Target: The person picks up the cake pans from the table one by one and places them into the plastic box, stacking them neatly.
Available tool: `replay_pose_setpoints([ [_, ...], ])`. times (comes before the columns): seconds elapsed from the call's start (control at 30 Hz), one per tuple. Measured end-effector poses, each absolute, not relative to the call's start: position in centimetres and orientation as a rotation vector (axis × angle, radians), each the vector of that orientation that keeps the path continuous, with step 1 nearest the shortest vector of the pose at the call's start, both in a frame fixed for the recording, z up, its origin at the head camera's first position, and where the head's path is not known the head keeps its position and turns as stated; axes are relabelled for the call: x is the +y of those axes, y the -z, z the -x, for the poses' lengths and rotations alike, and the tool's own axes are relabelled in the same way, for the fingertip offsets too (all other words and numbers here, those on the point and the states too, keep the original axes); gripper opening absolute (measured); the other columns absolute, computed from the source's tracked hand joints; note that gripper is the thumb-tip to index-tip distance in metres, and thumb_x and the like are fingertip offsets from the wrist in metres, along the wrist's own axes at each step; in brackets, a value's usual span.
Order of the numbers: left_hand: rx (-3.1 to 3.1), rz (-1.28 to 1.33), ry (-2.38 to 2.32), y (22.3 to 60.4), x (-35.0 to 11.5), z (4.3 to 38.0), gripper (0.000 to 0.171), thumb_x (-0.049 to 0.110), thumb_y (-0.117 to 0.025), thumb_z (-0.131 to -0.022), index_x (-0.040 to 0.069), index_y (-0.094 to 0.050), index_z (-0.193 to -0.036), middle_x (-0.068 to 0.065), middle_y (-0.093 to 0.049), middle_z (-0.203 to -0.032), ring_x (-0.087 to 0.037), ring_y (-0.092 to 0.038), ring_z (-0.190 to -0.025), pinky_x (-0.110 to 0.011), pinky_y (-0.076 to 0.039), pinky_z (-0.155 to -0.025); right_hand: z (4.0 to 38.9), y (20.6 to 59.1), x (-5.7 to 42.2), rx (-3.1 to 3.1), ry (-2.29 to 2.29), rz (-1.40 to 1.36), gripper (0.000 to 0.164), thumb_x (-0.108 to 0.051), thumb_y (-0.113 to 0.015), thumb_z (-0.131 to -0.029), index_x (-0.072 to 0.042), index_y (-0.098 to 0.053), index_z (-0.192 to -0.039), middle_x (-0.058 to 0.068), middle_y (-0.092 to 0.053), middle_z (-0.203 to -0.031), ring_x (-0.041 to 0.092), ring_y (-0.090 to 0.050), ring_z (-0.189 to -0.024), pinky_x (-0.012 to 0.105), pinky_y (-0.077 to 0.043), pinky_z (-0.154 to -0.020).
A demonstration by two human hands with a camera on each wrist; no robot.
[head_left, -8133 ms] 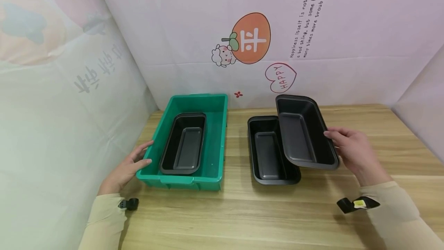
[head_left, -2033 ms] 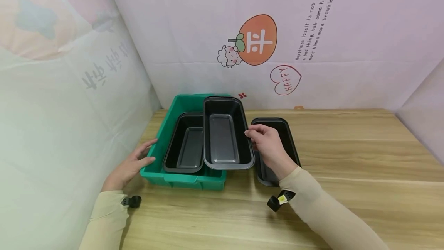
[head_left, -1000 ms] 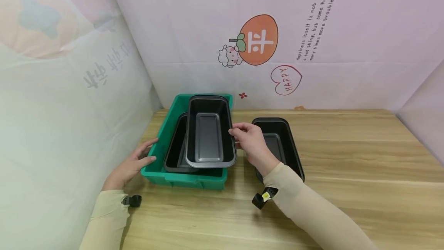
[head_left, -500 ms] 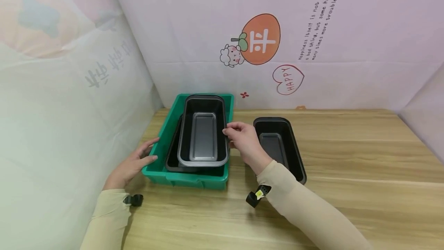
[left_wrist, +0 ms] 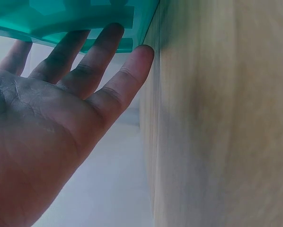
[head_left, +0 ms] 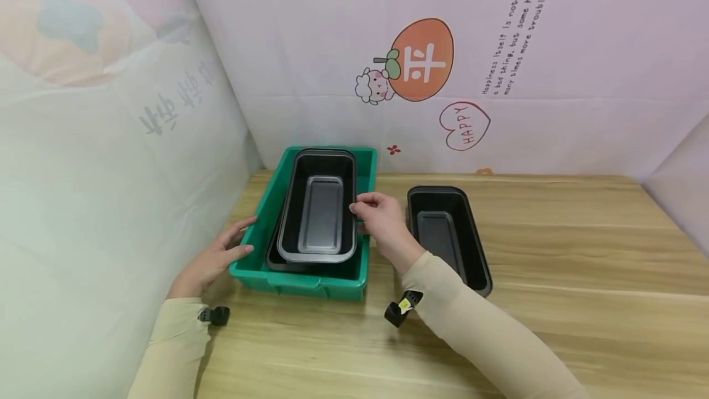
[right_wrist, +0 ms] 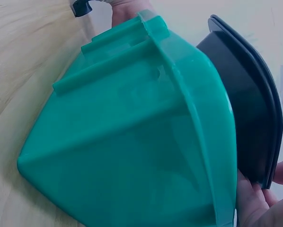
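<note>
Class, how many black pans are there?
3: upper pan in the right hand, lower pan, mostly hidden, in the green bin, third pan on the table.

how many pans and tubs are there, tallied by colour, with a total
Black: 3 (held pan, lower pan, rightmost pan)
Green: 1 (tub)
Total: 4
</note>
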State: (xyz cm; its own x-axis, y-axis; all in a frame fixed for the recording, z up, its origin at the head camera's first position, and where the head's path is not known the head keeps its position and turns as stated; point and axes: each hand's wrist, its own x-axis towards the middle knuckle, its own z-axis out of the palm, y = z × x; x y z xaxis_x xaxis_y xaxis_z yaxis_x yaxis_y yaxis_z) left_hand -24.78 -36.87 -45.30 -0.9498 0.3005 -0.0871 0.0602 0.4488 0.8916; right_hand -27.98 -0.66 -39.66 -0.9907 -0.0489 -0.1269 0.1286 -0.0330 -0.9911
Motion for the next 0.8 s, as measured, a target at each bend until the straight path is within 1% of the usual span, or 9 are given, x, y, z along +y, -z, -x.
replay_pose_setpoints([
  [0.37, 2.478, -0.312, -1.478, 44.9, -36.8, 24.7, 0.066, 0.033, -0.057, -0.101, 0.032, -0.022, -0.157, -0.019, -0.006, -0.162, -0.045, -0.004, -0.146, -0.072, -0.014, -0.107, 28.5, 39.6, -1.9, 2.097, 2.169, -0.049, 0.024, -0.009, -0.065, -0.093, 0.0, -0.064, -0.114, 0.012, -0.064, -0.098, 0.02, -0.06, -0.079, 0.033, -0.056, -0.064],
  [0.53, 2.485, -0.311, -1.477, 45.0, -36.8, 24.6, 0.067, 0.033, -0.057, -0.101, 0.031, -0.022, -0.157, -0.02, -0.006, -0.161, -0.047, -0.005, -0.145, -0.072, -0.013, -0.106, 28.5, 39.6, -2.4, 2.095, 2.161, -0.038, 0.024, -0.009, -0.064, -0.094, 0.001, -0.064, -0.115, 0.013, -0.064, -0.1, 0.021, -0.061, -0.08, 0.032, -0.056, -0.064],
  [0.8, 2.452, -0.327, -1.524, 45.3, -36.8, 24.8, 0.066, 0.032, -0.057, -0.101, 0.028, -0.023, -0.157, -0.019, -0.006, -0.162, -0.046, -0.004, -0.146, -0.071, -0.011, -0.108, 28.7, 39.5, -3.1, 2.117, 2.112, -0.036, 0.028, -0.01, -0.063, -0.095, 0.002, -0.063, -0.119, 0.013, -0.063, -0.104, 0.024, -0.062, -0.085, 0.034, -0.057, -0.067],
])
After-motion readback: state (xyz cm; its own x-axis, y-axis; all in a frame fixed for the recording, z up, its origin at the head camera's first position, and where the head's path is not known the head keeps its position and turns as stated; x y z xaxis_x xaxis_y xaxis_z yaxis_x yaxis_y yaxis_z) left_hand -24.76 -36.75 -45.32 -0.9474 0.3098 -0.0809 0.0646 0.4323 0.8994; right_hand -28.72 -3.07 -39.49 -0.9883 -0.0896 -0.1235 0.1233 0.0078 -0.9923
